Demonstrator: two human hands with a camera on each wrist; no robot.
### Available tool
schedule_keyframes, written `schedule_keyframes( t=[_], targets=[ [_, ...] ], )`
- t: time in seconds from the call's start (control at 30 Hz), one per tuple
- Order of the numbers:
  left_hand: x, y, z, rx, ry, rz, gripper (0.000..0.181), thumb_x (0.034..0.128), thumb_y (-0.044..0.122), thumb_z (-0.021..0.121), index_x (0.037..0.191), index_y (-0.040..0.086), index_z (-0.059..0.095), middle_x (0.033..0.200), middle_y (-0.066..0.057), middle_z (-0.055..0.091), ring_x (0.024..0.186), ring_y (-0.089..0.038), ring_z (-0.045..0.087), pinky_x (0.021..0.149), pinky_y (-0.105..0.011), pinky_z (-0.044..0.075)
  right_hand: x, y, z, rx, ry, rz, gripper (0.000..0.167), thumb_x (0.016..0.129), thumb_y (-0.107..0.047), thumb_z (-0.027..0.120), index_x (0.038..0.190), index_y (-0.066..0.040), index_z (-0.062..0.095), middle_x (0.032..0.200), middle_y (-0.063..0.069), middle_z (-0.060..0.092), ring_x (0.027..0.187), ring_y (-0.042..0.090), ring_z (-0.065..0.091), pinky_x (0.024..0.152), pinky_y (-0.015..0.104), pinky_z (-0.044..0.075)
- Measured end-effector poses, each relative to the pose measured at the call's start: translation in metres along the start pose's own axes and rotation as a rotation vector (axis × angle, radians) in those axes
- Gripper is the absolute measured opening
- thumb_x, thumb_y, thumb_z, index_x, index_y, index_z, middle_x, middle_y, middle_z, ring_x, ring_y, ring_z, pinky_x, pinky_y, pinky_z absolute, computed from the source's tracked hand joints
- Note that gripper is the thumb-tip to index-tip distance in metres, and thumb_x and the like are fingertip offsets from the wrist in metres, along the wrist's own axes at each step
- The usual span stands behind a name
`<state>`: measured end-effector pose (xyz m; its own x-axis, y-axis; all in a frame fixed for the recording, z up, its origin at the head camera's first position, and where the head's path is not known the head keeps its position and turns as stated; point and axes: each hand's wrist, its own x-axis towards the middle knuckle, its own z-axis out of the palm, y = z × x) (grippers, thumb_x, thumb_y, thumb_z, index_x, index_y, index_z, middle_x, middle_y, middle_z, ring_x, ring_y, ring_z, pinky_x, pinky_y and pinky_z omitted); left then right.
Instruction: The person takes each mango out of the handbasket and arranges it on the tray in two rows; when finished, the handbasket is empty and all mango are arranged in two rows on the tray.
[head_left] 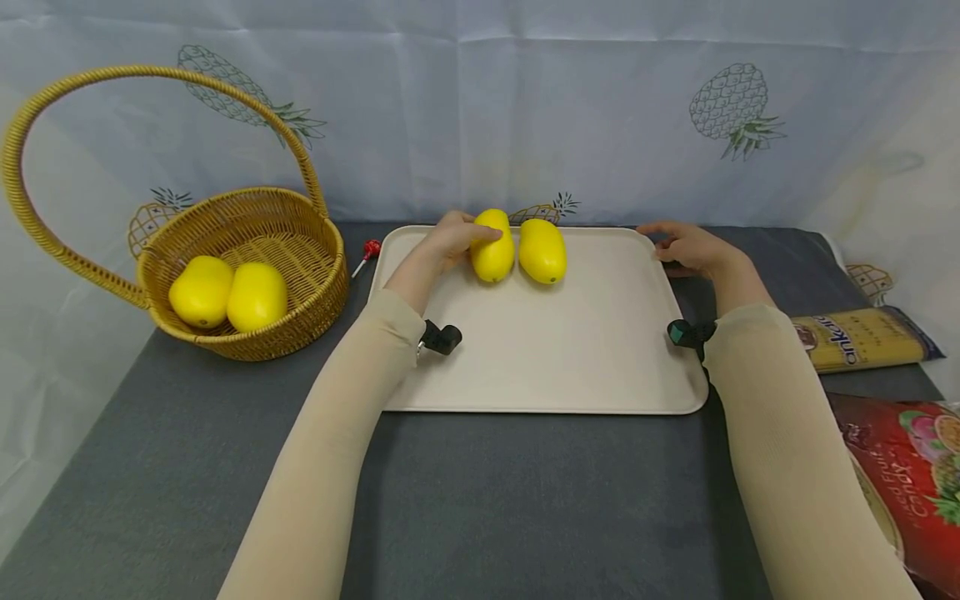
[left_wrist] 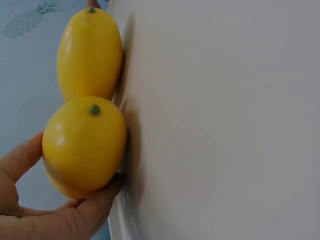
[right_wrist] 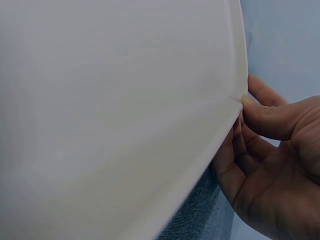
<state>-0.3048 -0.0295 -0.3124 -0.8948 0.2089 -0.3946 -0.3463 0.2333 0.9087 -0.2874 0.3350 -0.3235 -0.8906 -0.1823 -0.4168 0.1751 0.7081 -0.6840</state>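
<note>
A cream tray (head_left: pixel 570 350) lies on the dark grey tabletop. Near its far edge are two glossy yellow oval fruits, each with a small green stem nub in the left wrist view. My left hand (head_left: pixel 452 242) grips the left fruit (head_left: pixel 492 260), thumb on one side and fingers around the other. Right beside it, the second fruit (head_left: pixel 542 252) is untouched by any hand. At the tray's far right corner, my right hand (head_left: pixel 693 248) pinches the rim; the right wrist view shows the thumb on the corner and the other fingers behind and below.
To the left stands a tall-handled wicker basket (head_left: pixel 315 287) holding two more yellow fruits (head_left: pixel 257 297). A red lollipop (head_left: pixel 372 249) lies between basket and tray. On the right are a yellow packet (head_left: pixel 862 337) and a red fruit-candy bag (head_left: pixel 900 475). A pineapple-print curtain hangs behind.
</note>
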Motion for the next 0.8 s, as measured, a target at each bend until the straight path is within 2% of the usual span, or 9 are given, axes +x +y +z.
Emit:
schedule_keyframes(
  t=[0.1,0.23,0.3,0.4,0.5,0.57,0.7,0.8],
  targets=[
    [-0.0004,-0.0008,0.0018,0.056,0.033,0.003,0.063,0.0946,0.019,0.066,0.146,-0.004,0.038,0.148,-0.017,0.046,0.133,-0.028,0.052,0.112,-0.035,0.046,0.0003,0.0008,-0.0001,-0.001,0.004,-0.002,0.057,0.106,-0.014,0.040,0.159,-0.017,0.018,0.131,0.018,0.037,0.114,0.026,0.046,0.111,0.056,0.042],
    [-0.0027,-0.0026,0.0026,0.130,0.090,-0.028,0.067,0.0951,0.032,0.065,0.148,0.000,0.039,0.148,-0.013,0.046,0.128,-0.024,0.052,0.111,-0.033,0.047,0.0004,0.0012,0.0001,0.003,0.004,-0.003,0.057,0.106,-0.015,0.040,0.159,-0.018,0.018,0.133,0.019,0.037,0.114,0.025,0.047,0.111,0.056,0.042],
    [-0.0037,-0.0032,0.0023,0.151,0.107,-0.043,0.066,0.0955,0.037,0.064,0.147,0.003,0.041,0.146,-0.011,0.047,0.120,-0.020,0.053,0.105,-0.029,0.049,0.0000,0.0007,0.0002,0.001,0.002,-0.007,0.058,0.106,-0.015,0.040,0.159,-0.017,0.018,0.132,0.018,0.037,0.113,0.024,0.047,0.111,0.056,0.042],
    [-0.0041,-0.0040,0.0016,0.149,0.110,-0.046,0.062,0.0958,0.038,0.063,0.144,0.003,0.046,0.141,-0.009,0.049,0.105,-0.016,0.052,0.089,-0.024,0.050,-0.0008,0.0001,0.0002,-0.006,-0.002,-0.012,0.058,0.106,-0.015,0.040,0.159,-0.017,0.018,0.130,0.017,0.038,0.112,0.023,0.048,0.111,0.056,0.042],
    [-0.0042,-0.0041,0.0005,0.153,0.108,-0.047,0.058,0.0965,0.037,0.062,0.142,0.003,0.048,0.136,-0.008,0.050,0.098,-0.014,0.051,0.080,-0.022,0.048,-0.0015,-0.0005,-0.0001,-0.010,-0.005,-0.015,0.058,0.106,-0.015,0.040,0.159,-0.017,0.018,0.131,0.018,0.037,0.112,0.024,0.047,0.111,0.056,0.042],
    [-0.0042,-0.0040,0.0001,0.154,0.106,-0.049,0.057,0.0972,0.037,0.061,0.140,0.002,0.049,0.136,-0.008,0.050,0.099,-0.014,0.052,0.082,-0.022,0.050,-0.0016,-0.0005,-0.0003,-0.011,-0.007,-0.015,0.058,0.106,-0.015,0.041,0.159,-0.017,0.018,0.131,0.018,0.037,0.113,0.024,0.047,0.111,0.056,0.042],
    [-0.0028,-0.0035,-0.0003,0.174,0.108,-0.064,0.053,0.0984,0.037,0.059,0.139,0.003,0.051,0.139,-0.008,0.051,0.106,-0.016,0.055,0.095,-0.026,0.053,-0.0010,0.0003,-0.0004,-0.011,-0.005,-0.015,0.058,0.106,-0.015,0.041,0.159,-0.017,0.018,0.129,0.017,0.038,0.112,0.024,0.046,0.111,0.055,0.042],
    [-0.0012,-0.0033,-0.0005,0.183,0.110,-0.071,0.050,0.0989,0.037,0.058,0.136,0.004,0.053,0.136,-0.007,0.052,0.106,-0.016,0.056,0.096,-0.026,0.053,-0.0010,0.0009,-0.0007,-0.012,-0.005,-0.015,0.058,0.106,-0.015,0.041,0.159,-0.018,0.018,0.129,0.017,0.037,0.111,0.023,0.047,0.111,0.055,0.042]
  ],
)
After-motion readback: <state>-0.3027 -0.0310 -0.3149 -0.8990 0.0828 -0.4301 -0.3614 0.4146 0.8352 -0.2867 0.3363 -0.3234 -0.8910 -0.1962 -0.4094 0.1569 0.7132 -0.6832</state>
